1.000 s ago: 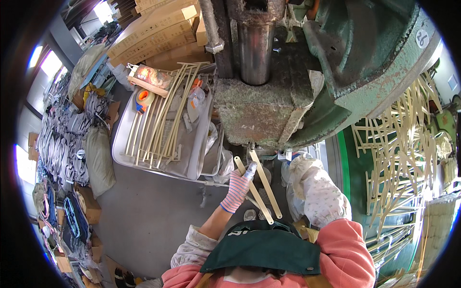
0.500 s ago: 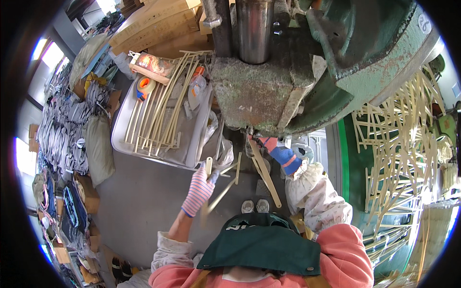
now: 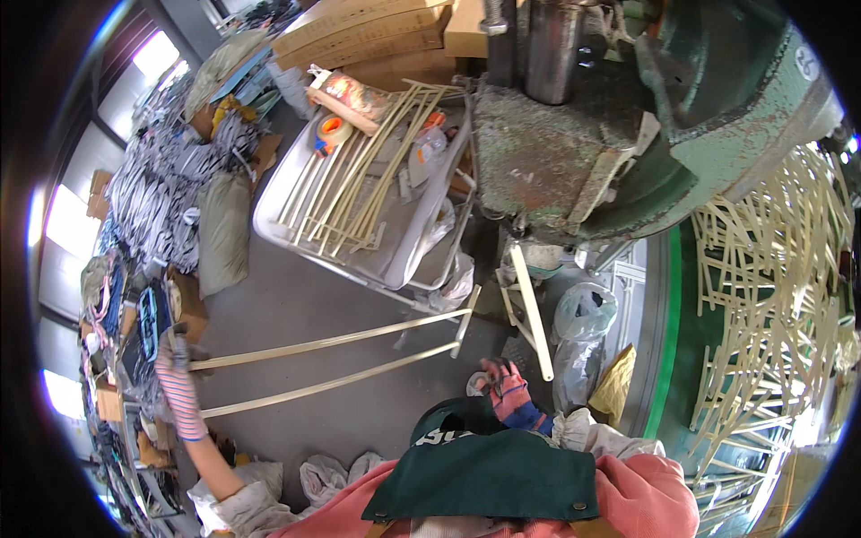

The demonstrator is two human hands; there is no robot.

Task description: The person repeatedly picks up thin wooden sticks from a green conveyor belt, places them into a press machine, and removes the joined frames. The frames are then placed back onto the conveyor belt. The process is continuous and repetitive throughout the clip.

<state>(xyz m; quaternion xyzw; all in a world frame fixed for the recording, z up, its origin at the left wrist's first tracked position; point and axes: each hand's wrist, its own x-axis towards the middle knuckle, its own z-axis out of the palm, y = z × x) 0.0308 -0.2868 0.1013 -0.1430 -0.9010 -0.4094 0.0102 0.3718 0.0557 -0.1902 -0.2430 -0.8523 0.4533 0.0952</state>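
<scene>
So the left hand is way out to the side in a striped glove, grip closed around the near end of a cream strip frame. That frame is two long bars with a short crosspiece at the far end, stretched over the grey floor, crosspiece just left of the press area. The right hand, in a pink and blue glove with dark fingertips, sits right by the green apron. Fingers look bent, nothing visible in that grip, but can't tell how far open it is.

Above it, a flat cream strip slants down from under the worn green press. Clear plastic bag just to the right of that. White tray up left holds more strip frames plus a tape roll. Big tangled strip pile over on the far right.
</scene>
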